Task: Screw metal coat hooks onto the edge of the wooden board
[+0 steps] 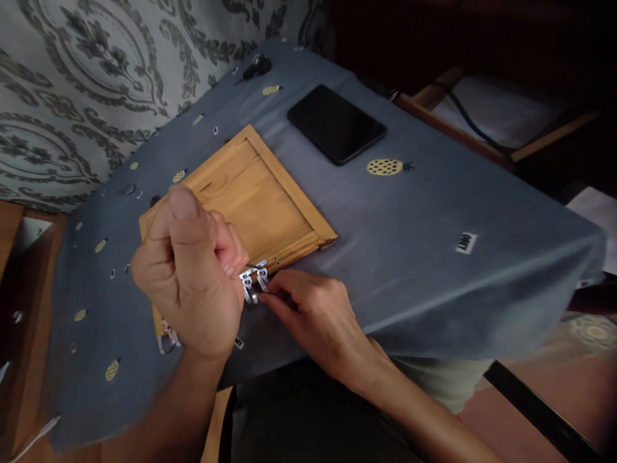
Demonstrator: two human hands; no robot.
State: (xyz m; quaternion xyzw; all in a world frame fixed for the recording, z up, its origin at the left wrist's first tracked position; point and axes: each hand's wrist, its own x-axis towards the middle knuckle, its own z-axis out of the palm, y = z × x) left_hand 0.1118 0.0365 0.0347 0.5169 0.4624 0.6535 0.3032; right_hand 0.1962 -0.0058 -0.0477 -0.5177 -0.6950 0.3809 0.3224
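A wooden cabinet door (pixel 260 193) with a recessed panel lies on the cloth-covered table. Metal cabinet hinges are fitted along its near edge: one hinge (pixel 248 280) sits between my two hands, another hinge (pixel 169 335) shows lower left, partly behind my left wrist. My left hand (pixel 187 276) is closed in a fist over the door, thumb uppermost. A thin dark shaft (pixel 254 266) shows between the fist and the hinge; whatever the fingers hold is mostly hidden. With thumb and fingertips, my right hand (pixel 311 308) pinches the hinge's near end.
A black tablet or large phone (pixel 337 125) lies beyond the door on the blue pineapple-print tablecloth (pixel 424 270). Small dark objects (pixel 258 66) rest near the far table edge, beside a patterned curtain (pixel 106 71). An open wooden drawer or frame (pixel 482 116) with papers stands to the right.
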